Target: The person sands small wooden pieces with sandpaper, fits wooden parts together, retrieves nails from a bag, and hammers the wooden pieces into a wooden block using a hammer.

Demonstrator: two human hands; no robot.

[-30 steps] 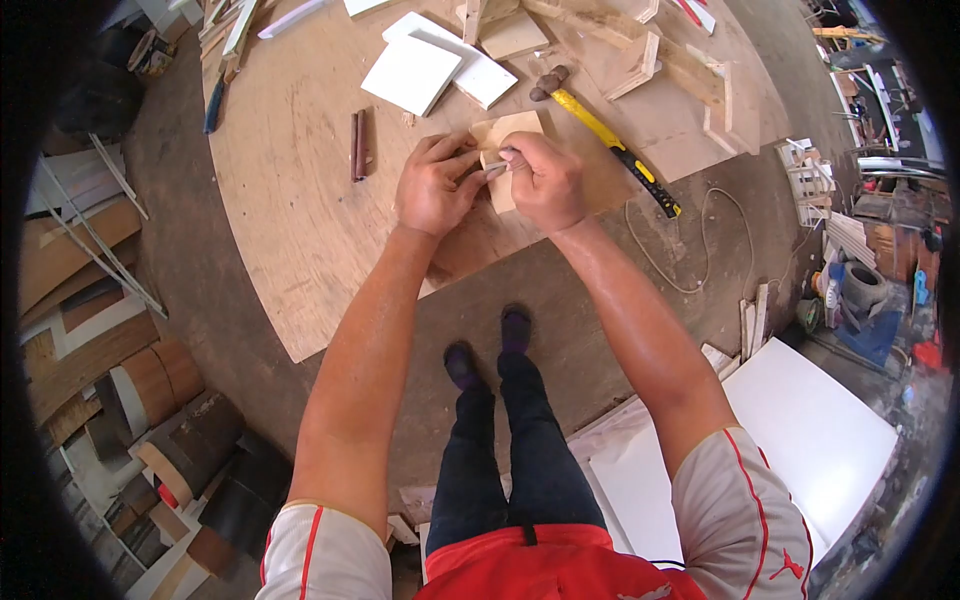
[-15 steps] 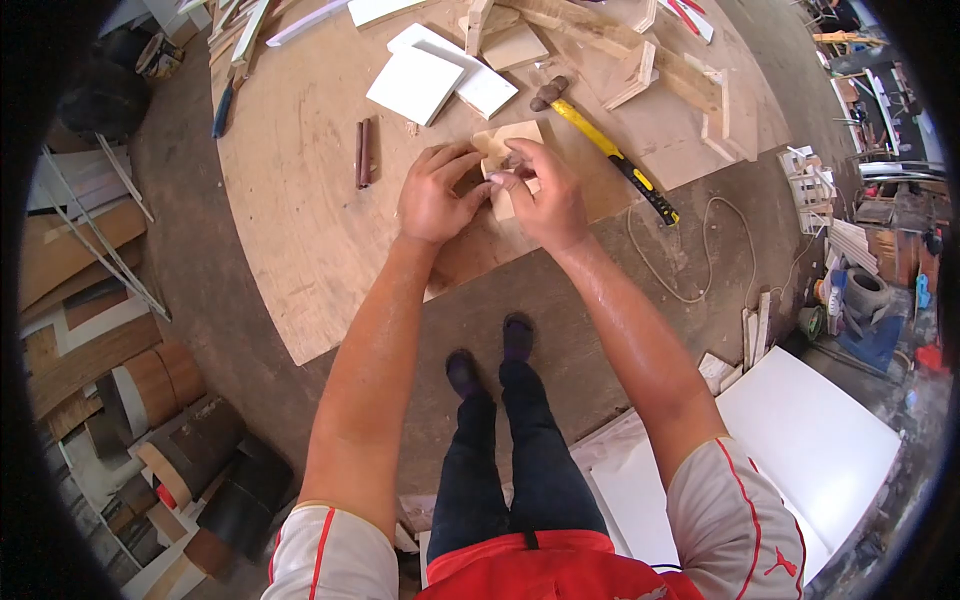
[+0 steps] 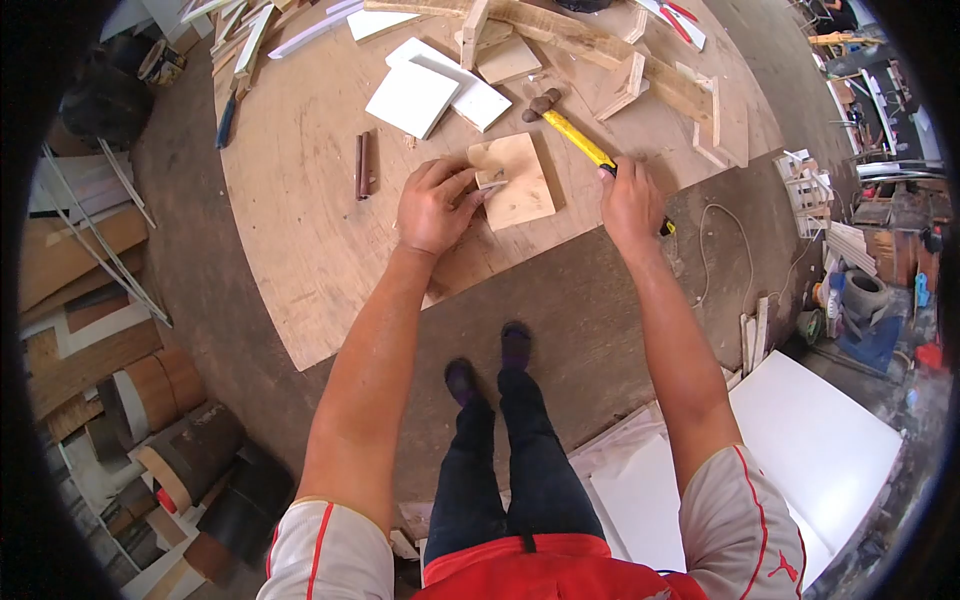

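Note:
My left hand (image 3: 432, 208) is closed, its thumb and fingers pinching a small wooden piece (image 3: 491, 179) at the left side of a square wooden board (image 3: 525, 190). The board lies flat near the table's front edge. To the right, my right hand (image 3: 632, 208) wraps round the black grip of a hammer. The hammer (image 3: 582, 139) has a yellow handle, and its brownish metal head points up and left, beyond the board. Part of the grip is hidden in my palm, with its end showing below.
Two brown sticks (image 3: 362, 166) lie left of my left hand on the plywood table (image 3: 300, 220). White panels (image 3: 413, 98) and a wooden frame (image 3: 680, 88) occupy the far side. A blue-handled tool (image 3: 227, 120) rests at the left edge; red-handled pliers (image 3: 677, 24) sit at the far right.
My right hand has left the board and moved right onto the hammer's grip. The hammer has shifted slightly. My left hand stays at the small wooden piece.

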